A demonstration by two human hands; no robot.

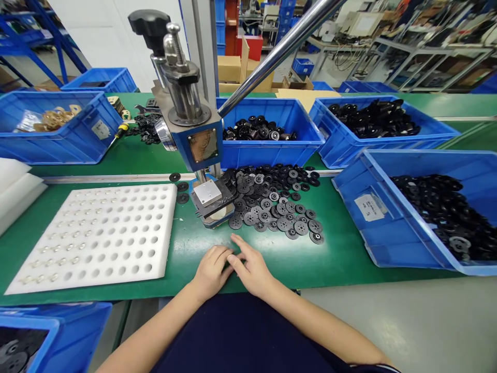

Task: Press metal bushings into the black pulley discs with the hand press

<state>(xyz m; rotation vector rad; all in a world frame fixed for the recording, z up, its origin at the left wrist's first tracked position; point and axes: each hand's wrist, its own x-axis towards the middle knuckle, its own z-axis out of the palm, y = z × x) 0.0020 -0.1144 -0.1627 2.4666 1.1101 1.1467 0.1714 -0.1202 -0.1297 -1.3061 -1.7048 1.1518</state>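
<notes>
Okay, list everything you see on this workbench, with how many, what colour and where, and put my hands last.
blue hand press with steel lever: one, blue and silver, bench centre
white foam tray with round holes: one, white, left of the press
loose black round discs: many, black, piled right of the press
blue plastic bins: at least six, blue, along the back, right and lower left; most hold black parts
white foam blocks: a stack, white, far left edge
yellow-handled screwdriver: one, yellow and black, behind the press
green bench mat: one, green, under everything
left hand: one, near edge, fingers curled on the mat
right hand: one, beside it, fingers touching the left's
</notes>
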